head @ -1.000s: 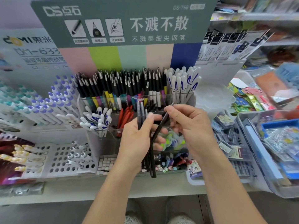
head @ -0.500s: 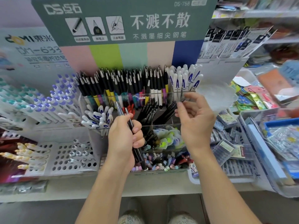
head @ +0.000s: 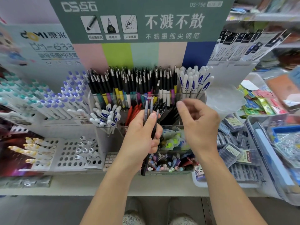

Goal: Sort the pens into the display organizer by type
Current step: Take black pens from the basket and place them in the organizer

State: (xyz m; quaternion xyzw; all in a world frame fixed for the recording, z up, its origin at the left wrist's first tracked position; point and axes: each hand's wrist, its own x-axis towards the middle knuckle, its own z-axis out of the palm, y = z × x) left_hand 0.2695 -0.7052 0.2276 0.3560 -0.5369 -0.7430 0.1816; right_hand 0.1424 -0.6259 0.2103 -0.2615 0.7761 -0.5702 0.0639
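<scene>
My left hand (head: 142, 135) grips a small bundle of dark pens (head: 148, 111), upright, in front of the clear display organizer (head: 191, 95). Their tips rise above my thumb and their lower ends hang below my palm. My right hand (head: 199, 125) hovers just right of the bundle with its fingers apart and curled, holding nothing. The organizer's back row holds black-capped pens (head: 138, 85) and white pens with blue print (head: 193, 82). Its middle row has white-and-blue pens (head: 106, 116), red pens (head: 132, 113) and black pens (head: 170, 114).
A front bin (head: 168, 161) holds mixed small pens. White racks (head: 71, 153) with holes and purple-capped pens (head: 65, 98) stand at the left. Boxes and trays of stationery (head: 235, 150) crowd the right. The shelf edge (head: 81, 187) runs below.
My right hand has let go of the black pen at the organizer's black-pen section and drawn back, fingers apart. My left hand has shifted right and up with its bundle.
</scene>
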